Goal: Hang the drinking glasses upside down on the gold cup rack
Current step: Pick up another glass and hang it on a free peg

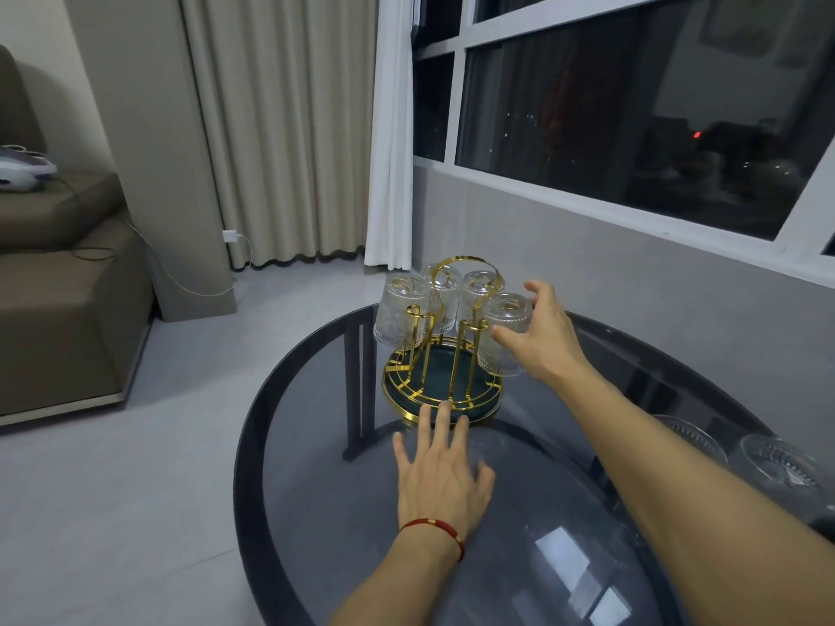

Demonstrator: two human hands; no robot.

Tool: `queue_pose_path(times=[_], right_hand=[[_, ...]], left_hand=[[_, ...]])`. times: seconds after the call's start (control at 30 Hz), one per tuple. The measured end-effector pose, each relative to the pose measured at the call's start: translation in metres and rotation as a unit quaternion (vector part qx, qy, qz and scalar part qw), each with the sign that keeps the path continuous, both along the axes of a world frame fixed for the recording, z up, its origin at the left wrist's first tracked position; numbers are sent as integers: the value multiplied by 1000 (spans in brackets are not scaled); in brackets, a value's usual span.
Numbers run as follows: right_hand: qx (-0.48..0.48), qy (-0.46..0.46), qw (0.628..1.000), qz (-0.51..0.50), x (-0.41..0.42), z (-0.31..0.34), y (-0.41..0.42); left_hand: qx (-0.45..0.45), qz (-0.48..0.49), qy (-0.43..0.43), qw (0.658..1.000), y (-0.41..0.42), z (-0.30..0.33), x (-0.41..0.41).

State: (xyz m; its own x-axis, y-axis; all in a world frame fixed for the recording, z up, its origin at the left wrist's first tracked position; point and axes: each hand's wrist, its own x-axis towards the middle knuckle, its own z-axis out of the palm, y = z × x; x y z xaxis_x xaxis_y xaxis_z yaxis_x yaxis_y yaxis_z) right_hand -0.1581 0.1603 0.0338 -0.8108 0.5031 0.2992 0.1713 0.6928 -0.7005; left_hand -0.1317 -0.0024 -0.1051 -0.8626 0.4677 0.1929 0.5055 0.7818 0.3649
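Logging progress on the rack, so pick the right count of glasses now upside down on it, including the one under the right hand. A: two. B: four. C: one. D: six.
B: four inverted glasses sit on the gold cup rack: the left glass, two at the back, and the near-right glass, which the right hand is touching.

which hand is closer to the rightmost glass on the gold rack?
Right. The right hand is against the rightmost glass on the gold rack, fingers around its side. The left hand lies flat on the table below the rack's base, apart from that glass.
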Motion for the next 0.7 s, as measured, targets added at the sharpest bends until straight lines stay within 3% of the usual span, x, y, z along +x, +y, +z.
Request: queue_pose_path(times=[0.47, 0.7], right_hand=[[27, 23, 999, 22, 154, -27, -20], [2, 40, 998, -52, 226, -52, -3]], left_hand=[[15, 3, 3, 1000, -3, 6, 0], [15, -8, 16, 1000, -4, 9, 5]])
